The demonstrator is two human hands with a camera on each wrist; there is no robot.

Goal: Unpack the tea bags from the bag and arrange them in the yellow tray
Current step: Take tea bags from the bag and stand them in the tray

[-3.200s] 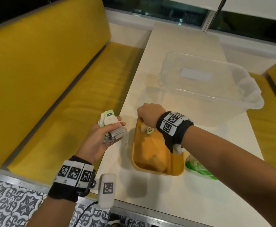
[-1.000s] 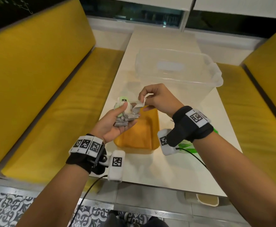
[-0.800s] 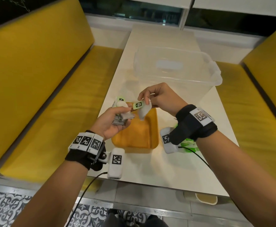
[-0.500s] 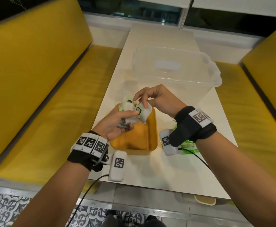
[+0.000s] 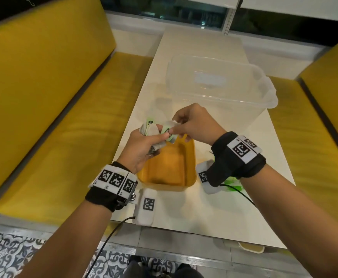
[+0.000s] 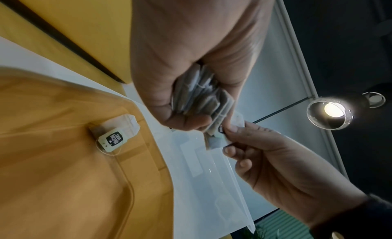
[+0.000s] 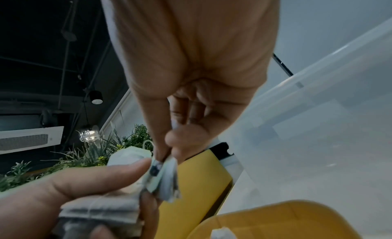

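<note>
The right hand (image 5: 196, 122) pinches one tea bag (image 5: 169, 133) off the stack (image 5: 154, 135) gripped in the left hand (image 5: 142, 149); next, lay it in the yellow tray (image 5: 168, 167).

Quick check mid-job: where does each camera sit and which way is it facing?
Head: on the head, looking down at both hands, left hand, right hand, over the yellow tray.
Left wrist: looks along the palm to the tea bag stack.
Right wrist: looks along the palm to the pinched tea bag.
Shared: tray, both hands.
</note>
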